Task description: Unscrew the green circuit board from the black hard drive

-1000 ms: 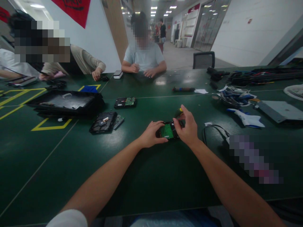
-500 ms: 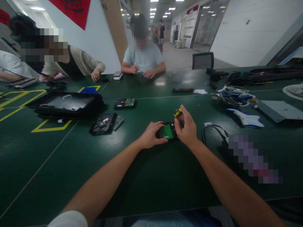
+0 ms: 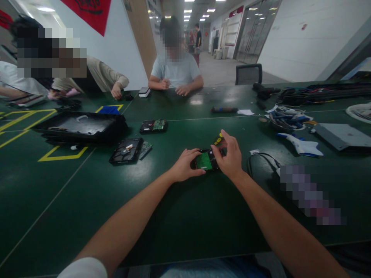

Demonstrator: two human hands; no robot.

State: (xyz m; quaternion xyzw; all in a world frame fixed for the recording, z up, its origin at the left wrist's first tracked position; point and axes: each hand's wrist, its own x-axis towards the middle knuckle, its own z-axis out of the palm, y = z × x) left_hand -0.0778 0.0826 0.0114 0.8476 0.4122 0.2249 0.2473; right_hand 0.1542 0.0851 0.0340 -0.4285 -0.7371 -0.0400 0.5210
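Note:
A hard drive with a green circuit board (image 3: 204, 161) lies board side up on the green table in front of me. My left hand (image 3: 188, 165) grips its left end between thumb and fingers. Over its right end, my right hand (image 3: 228, 156) is closed on a screwdriver (image 3: 218, 139) with a black and yellow handle. The handle slants up out of my fingers; the tip is hidden by the hand. To the left lie another hard drive (image 3: 126, 150), a loose circuit board (image 3: 145, 150) leaning by it, and a further drive (image 3: 153, 126) behind.
Stacked black trays (image 3: 84, 125) stand at the left. On the right are a bundle of cables (image 3: 290, 117), a white and blue glove (image 3: 303, 146), a grey metal box (image 3: 343, 135) and a black cord (image 3: 262, 155). A dark cylindrical tool (image 3: 223, 110) lies farther back. Co-workers sit across the table.
The screwdriver handle has turned a little in my right hand, and the right fingers have shifted slightly. My left hand and the hard drive stay in place.

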